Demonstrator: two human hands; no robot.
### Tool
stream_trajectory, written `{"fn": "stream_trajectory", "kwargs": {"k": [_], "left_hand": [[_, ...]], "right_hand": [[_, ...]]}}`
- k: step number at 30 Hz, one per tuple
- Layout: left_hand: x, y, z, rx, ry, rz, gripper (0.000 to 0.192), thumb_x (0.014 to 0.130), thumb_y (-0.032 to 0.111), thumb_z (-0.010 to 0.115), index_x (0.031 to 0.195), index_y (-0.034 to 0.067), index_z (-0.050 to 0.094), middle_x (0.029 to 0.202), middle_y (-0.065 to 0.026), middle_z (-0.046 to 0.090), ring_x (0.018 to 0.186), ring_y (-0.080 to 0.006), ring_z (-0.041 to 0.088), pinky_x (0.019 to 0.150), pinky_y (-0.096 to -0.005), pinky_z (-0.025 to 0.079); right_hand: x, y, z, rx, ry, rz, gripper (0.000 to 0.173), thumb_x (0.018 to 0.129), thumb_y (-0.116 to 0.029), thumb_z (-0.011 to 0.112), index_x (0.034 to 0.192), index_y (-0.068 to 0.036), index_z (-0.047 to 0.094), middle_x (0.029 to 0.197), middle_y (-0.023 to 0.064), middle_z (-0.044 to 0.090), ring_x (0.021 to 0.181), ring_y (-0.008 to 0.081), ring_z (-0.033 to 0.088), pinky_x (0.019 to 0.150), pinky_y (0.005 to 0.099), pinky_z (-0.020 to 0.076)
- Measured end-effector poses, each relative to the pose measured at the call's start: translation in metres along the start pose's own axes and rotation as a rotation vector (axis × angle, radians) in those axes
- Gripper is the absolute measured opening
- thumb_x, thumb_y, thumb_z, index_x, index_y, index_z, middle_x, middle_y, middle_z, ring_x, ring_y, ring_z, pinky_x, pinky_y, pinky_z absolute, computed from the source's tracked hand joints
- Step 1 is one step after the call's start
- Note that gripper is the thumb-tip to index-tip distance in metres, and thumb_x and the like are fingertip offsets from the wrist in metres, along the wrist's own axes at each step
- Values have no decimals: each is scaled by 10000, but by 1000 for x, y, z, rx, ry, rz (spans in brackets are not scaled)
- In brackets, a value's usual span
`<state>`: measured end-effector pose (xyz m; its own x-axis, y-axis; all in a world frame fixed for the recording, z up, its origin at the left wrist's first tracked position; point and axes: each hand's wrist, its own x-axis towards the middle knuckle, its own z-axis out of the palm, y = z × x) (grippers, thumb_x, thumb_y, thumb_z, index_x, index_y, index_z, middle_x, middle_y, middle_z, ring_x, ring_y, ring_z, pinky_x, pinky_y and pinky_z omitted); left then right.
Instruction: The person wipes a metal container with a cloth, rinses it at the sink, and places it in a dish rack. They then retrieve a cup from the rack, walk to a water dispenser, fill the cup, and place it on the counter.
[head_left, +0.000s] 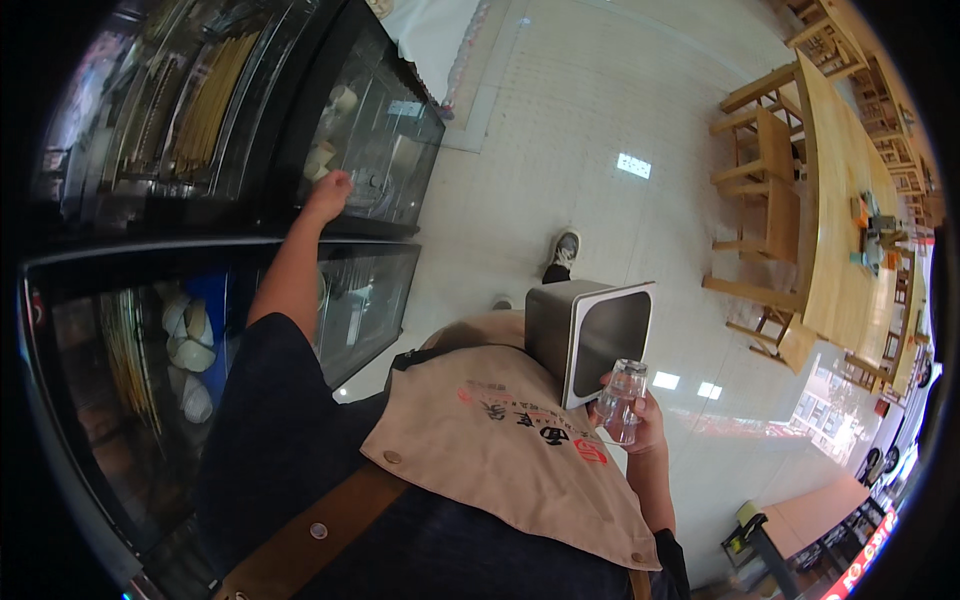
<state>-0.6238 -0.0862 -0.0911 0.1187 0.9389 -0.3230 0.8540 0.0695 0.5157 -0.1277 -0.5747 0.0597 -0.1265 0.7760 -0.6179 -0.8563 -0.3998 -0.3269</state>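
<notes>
My left hand (330, 196) reaches out with fingers curled, in front of the lower glass door (397, 161) of a black display cabinet. Whether it touches or grips the door is not clear. Pale cups (321, 159) show behind that glass. Close to my apron, my right hand (649, 421) is wrapped around clear drinking cups (624, 397), which look nested. Just beside them a deep stainless steel pan (551, 330) rests on its side against my front, its mouth facing right. How the pan is supported is partly hidden.
A second black cabinet (367, 300) stands nearer me, with pale bowls (191, 345) inside. Skewers or sticks (214, 105) fill the upper part of the far cabinet. Wooden stools (776, 217) and a long wooden table (840, 225) line the right, across the tiled floor (525, 180).
</notes>
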Motion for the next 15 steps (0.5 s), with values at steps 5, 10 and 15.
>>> {"fn": "stream_trajectory", "kwargs": {"k": [5, 10, 15], "left_hand": [[70, 99, -16, 164, 68, -34, 468, 930, 294, 649, 1306, 22, 585, 1316, -190, 599, 1224, -330, 574, 1019, -400, 455], [143, 186, -24, 372, 117, 117, 497, 934, 270, 629, 1368, 43, 538, 1521, -167, 420, 1356, -349, 457, 1096, -431, 407], [222, 269, -53, 574, 122, -44, 512, 943, 239, 580, 1423, 89, 484, 1575, -183, 329, 1327, -358, 500, 1048, -487, 452]], "right_hand": [[80, -125, -3, -1, -73, 15, 728, 712, -329, 813, 1274, 44, 540, 983, 203, 679, 828, 385, 704, 735, 468, 577], [141, -241, 8, -110, -158, 110, 740, 745, -388, 780, 1294, 33, 518, 958, 241, 678, 830, 396, 702, 732, 493, 580], [207, -330, 25, -191, -191, 179, 756, 750, -421, 774, 1298, 29, 513, 971, 268, 676, 835, 408, 703, 738, 506, 582]]}}
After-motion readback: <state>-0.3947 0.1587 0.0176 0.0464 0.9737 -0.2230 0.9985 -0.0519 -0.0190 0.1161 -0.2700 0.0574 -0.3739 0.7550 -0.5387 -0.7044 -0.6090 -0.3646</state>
